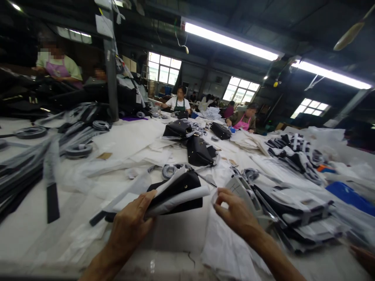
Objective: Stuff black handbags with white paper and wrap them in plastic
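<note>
My left hand (133, 220) is wrapped round the near left side of a black handbag (187, 185), which is tilted above the table. A roll of white paper (181, 199) lies along the bag's front, its far end sticking out to the right. To the right of the bag, my right hand (236, 210) has thumb and fingers pinched at the upper edge of a thin white sheet (224, 246). That sheet hangs and spreads down over the table's near part. A dark strap end (98, 218) shows just left of my left hand.
More black bags (200, 150) lie farther back on the white table (181, 236). Wrapped straps (52, 199) cover the left side. At right are a grey device (243, 191), a pile of black and white pieces (301, 207) and a blue item (350, 197). Several people sit beyond.
</note>
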`<state>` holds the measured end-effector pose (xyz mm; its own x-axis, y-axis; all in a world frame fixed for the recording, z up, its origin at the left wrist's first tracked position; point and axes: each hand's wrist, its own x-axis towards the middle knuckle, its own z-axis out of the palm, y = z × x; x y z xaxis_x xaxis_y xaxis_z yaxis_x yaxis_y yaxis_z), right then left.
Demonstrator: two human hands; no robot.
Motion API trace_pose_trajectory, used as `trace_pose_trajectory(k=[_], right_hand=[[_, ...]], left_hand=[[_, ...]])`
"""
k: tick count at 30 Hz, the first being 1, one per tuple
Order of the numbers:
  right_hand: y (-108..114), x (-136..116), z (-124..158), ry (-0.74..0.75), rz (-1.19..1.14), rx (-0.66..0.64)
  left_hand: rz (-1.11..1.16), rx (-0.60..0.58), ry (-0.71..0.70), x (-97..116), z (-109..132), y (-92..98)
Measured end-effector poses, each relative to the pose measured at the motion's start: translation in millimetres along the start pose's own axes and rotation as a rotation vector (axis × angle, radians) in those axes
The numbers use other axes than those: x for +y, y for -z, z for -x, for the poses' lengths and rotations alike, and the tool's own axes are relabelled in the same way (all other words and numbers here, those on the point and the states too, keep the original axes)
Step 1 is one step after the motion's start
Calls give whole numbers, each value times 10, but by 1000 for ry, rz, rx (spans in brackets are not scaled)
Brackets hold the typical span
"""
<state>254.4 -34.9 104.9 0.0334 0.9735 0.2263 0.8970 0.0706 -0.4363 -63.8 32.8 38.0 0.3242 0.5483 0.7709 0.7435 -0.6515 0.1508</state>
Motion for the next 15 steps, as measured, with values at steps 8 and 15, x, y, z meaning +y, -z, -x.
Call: trace_pose_trajectory(k=[8, 15], right_hand=[[-870, -691, 187, 44, -9, -526], [-654, -614, 64, -69, -34, -443]], left_hand=[[162, -40, 337, -162, -119, 161], [250, -37, 475, -228, -160, 233]])
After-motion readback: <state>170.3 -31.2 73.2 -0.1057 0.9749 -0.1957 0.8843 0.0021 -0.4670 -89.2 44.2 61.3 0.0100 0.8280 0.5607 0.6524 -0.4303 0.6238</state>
